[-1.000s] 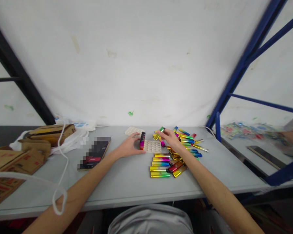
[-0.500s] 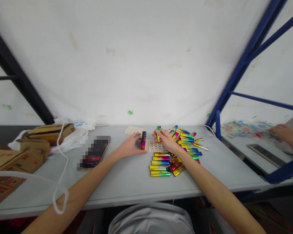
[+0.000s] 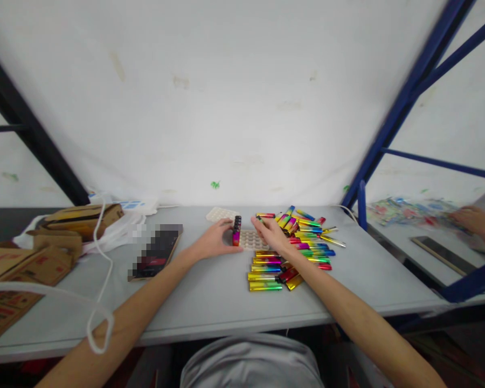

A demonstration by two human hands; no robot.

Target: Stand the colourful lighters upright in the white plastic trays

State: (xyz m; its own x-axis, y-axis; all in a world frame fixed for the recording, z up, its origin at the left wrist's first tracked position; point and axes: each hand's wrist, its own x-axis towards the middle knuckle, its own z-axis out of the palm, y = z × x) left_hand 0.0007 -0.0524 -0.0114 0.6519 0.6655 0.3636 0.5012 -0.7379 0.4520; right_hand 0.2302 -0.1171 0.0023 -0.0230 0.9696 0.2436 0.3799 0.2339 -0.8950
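A short row of lighters (image 3: 236, 231) with black tops and shiny purple-red bodies stands upright at the left end of a pale tray (image 3: 248, 241) with rows of holes. My left hand (image 3: 215, 240) is curved around that row, thumb at the near end and fingertips at the far end. Over the tray's right part, my right hand (image 3: 271, 234) is closed on a lighter (image 3: 260, 219), mostly hidden by the fingers, with a bit of green showing. Many shiny multicoloured lighters (image 3: 265, 268) lie loose to the right, partly under my right forearm.
Another pale holed tray (image 3: 221, 214) lies near the wall. On the left are a phone-like device (image 3: 157, 253), cardboard boxes (image 3: 64, 258) and a white cable (image 3: 105, 258). Blue metal framing (image 3: 388, 134) rises at right; past it are another person's hand (image 3: 471, 218) and a phone (image 3: 442, 255).
My right hand has turned and lowered slightly toward the tray, so the green-gold lighter in it is now largely hidden. My left hand remains around the standing row.
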